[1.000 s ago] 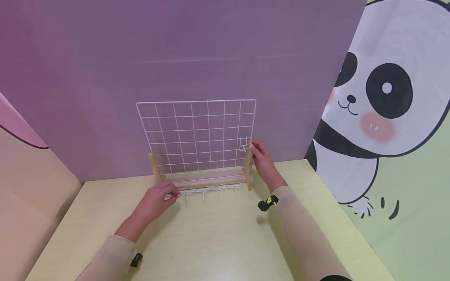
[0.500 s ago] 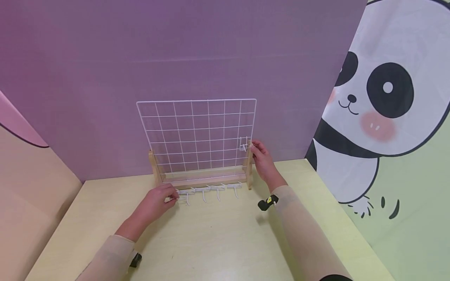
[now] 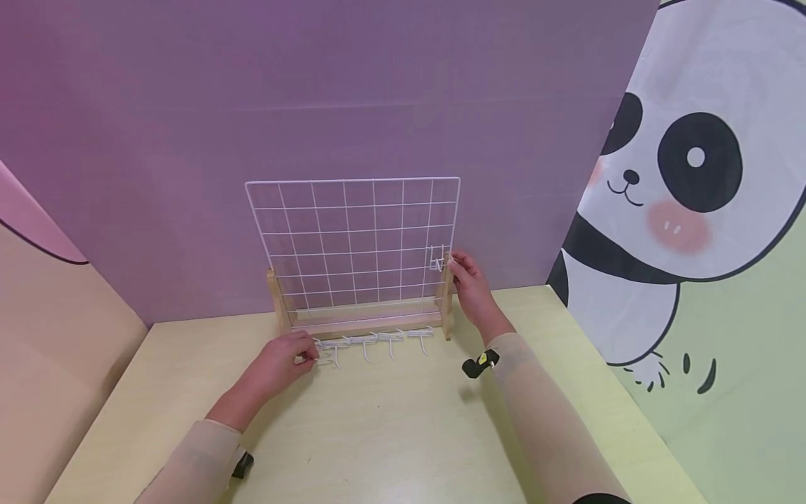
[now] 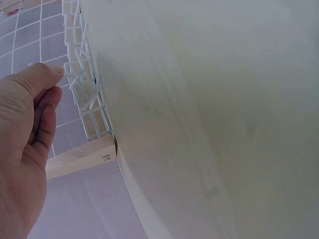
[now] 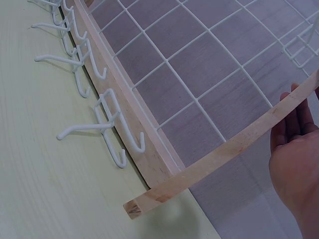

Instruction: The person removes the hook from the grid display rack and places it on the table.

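A white wire grid stands in a wooden stand at the back of the pale table. Several white wire hooks lie in a row in front of the stand. My left hand pinches the leftmost hook; in the left wrist view the left hand's fingertips touch the hooks. My right hand grips the top of the right wooden upright, beside one hook hung on the grid. In the right wrist view the right hand's fingers lie behind the upright.
A purple backdrop rises just behind the grid. A panda-print wall closes the right side and a tan panel the left. Bare table surface spreads between my forearms toward the front edge.
The fingers of my left hand have shifted slightly on the end hook. My right hand and the grid have not moved.
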Action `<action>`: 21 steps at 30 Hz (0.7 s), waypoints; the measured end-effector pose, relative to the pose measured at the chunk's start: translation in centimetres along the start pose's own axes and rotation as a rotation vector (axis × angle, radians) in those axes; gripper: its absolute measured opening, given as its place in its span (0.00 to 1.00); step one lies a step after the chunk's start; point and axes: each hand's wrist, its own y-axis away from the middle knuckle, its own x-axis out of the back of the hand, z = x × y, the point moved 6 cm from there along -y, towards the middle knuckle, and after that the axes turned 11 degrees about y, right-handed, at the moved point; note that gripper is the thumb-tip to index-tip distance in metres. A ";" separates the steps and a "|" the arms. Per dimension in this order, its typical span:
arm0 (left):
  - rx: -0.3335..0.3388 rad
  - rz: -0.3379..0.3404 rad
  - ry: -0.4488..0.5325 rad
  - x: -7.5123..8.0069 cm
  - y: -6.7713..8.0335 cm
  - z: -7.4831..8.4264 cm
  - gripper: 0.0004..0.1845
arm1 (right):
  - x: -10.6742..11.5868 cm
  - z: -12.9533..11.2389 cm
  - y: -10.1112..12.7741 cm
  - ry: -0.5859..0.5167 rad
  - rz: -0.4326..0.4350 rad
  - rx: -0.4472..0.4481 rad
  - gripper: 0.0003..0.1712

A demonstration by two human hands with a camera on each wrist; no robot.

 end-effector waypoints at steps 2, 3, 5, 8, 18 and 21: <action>0.005 -0.003 0.004 -0.1 0.0 -0.1 0.13 | 0.0 0.0 0.0 0.003 -0.003 -0.002 0.16; 0.005 -0.002 0.005 -0.1 0.0 -0.1 0.13 | 0.0 0.0 0.0 0.005 -0.004 -0.004 0.16; -0.008 -0.002 0.008 -0.2 0.0 -0.1 0.14 | 0.1 0.0 0.1 0.013 -0.006 -0.006 0.15; -0.022 -0.005 0.017 -0.2 0.0 0.0 0.14 | 0.0 0.0 0.1 0.018 -0.007 -0.007 0.15; 0.003 -0.065 0.079 -0.6 -0.1 -0.3 0.12 | 0.0 0.0 0.0 0.010 0.006 -0.015 0.16; -0.001 -0.100 0.081 -0.9 -0.2 -0.6 0.11 | 0.1 0.1 -0.1 0.011 0.007 -0.021 0.15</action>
